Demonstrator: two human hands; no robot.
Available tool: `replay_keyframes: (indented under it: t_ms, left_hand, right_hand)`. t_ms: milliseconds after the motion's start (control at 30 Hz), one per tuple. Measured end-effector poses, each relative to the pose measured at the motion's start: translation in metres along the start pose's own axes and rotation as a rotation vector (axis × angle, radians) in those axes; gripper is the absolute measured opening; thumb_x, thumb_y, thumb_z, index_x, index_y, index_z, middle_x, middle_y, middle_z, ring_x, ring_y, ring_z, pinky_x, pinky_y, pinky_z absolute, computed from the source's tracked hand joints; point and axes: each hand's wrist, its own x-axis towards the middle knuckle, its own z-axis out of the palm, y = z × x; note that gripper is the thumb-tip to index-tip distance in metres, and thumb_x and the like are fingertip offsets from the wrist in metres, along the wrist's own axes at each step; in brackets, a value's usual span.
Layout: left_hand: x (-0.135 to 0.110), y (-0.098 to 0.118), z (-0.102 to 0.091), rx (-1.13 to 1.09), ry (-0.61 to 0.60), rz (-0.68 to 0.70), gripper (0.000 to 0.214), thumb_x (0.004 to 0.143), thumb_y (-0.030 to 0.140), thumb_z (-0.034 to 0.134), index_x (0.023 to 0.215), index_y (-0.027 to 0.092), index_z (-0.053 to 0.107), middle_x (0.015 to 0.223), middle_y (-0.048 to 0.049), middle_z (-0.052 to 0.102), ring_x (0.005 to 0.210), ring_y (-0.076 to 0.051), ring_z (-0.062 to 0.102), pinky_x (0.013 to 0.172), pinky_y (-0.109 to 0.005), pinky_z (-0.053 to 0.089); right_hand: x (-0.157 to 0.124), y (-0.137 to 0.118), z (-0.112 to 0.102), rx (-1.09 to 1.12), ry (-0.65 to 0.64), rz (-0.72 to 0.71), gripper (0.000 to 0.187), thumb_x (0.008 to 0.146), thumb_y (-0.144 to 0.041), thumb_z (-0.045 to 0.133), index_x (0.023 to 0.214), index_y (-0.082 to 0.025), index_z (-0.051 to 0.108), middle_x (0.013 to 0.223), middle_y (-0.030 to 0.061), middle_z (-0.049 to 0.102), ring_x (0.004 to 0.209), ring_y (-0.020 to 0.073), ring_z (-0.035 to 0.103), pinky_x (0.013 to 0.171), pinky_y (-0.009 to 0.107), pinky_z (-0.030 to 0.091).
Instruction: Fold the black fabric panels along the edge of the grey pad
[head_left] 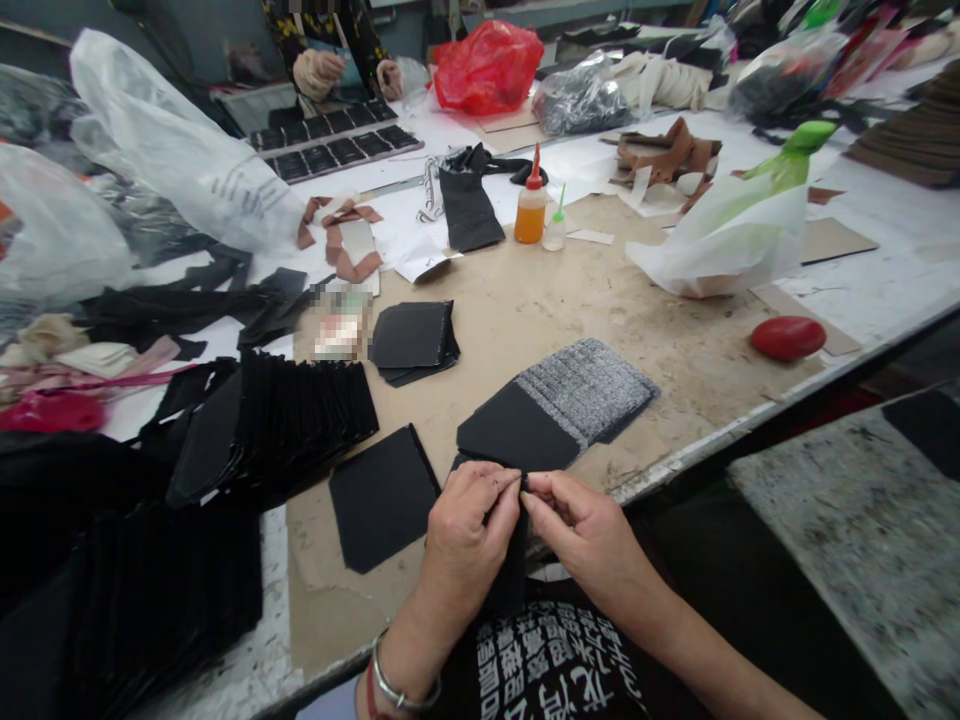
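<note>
My left hand (471, 528) and my right hand (581, 530) meet at the near edge of the table, both pinching the top edge of a black fabric piece (511, 580) that hangs down between them. Just beyond my fingers lies a fanned stack of black pieces with grey fuzzy strips (559, 405). A single black piece (382, 495) lies flat to the left of my left hand. Much of the held piece is hidden behind my left hand.
A large pile of black pieces (262, 425) sits at the left, a smaller stack (414, 340) farther back. An orange glue bottle (530, 210), a small clear bottle (555, 230), a red oval object (787, 337) and plastic bags (739, 235) stand around. Another person's hands (322, 72) work at the far side.
</note>
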Motion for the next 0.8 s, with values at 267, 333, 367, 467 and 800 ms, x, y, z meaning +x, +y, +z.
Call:
replay_keyframes:
  t_ms: [267, 333, 367, 467, 800]
  left_hand:
    - [-0.011, -0.002, 0.001, -0.043, -0.112, 0.101, 0.030, 0.085, 0.012, 0.047, 0.112, 0.017, 0.059, 0.100, -0.0077, 0.068, 0.094, -0.015, 0.061, 0.084, -0.029, 0.050]
    - [-0.018, -0.006, 0.002, -0.049, -0.093, 0.066, 0.031, 0.086, 0.012, 0.046, 0.114, 0.019, 0.058, 0.101, -0.0067, 0.068, 0.095, -0.015, 0.062, 0.085, -0.028, 0.050]
    - [-0.021, -0.008, 0.001, -0.039, -0.063, 0.028, 0.030, 0.086, 0.012, 0.046, 0.111, 0.020, 0.060, 0.100, -0.0062, 0.068, 0.094, -0.015, 0.062, 0.084, -0.028, 0.051]
    - [-0.024, -0.019, 0.001, 0.023, 0.041, -0.083, 0.025, 0.086, 0.015, 0.047, 0.103, 0.021, 0.063, 0.095, -0.0053, 0.068, 0.091, -0.016, 0.063, 0.084, -0.029, 0.051]
    - [-0.006, -0.046, 0.004, 0.236, 0.033, -0.106, 0.030, 0.084, 0.015, 0.046, 0.111, 0.017, 0.059, 0.104, -0.0092, 0.060, 0.102, -0.019, 0.056, 0.093, -0.036, 0.046]
  right_hand:
    - [0.001, 0.007, -0.005, 0.147, 0.026, 0.172, 0.032, 0.082, -0.050, 0.049, 0.077, -0.019, 0.057, 0.059, -0.0013, 0.055, 0.052, 0.0114, 0.051, 0.048, 0.023, 0.043]
    - [0.001, 0.014, -0.011, 0.147, 0.035, 0.272, 0.037, 0.079, -0.056, 0.050, 0.069, -0.020, 0.054, 0.050, -0.0029, 0.052, 0.043, 0.0103, 0.048, 0.043, 0.023, 0.042]
    - [0.000, 0.018, -0.014, 0.135, 0.039, 0.313, 0.039, 0.077, -0.058, 0.050, 0.067, -0.020, 0.052, 0.048, -0.0030, 0.052, 0.041, 0.0101, 0.048, 0.041, 0.023, 0.042]
    - [-0.003, 0.029, -0.022, 0.114, 0.050, 0.382, 0.042, 0.075, -0.061, 0.051, 0.064, -0.020, 0.051, 0.046, -0.0021, 0.055, 0.039, 0.0105, 0.051, 0.040, 0.023, 0.044]
    - [0.005, 0.038, -0.017, -0.018, 0.055, 0.319, 0.031, 0.081, -0.051, 0.051, 0.073, -0.021, 0.048, 0.051, -0.0055, 0.053, 0.040, 0.0110, 0.056, 0.036, 0.020, 0.043]
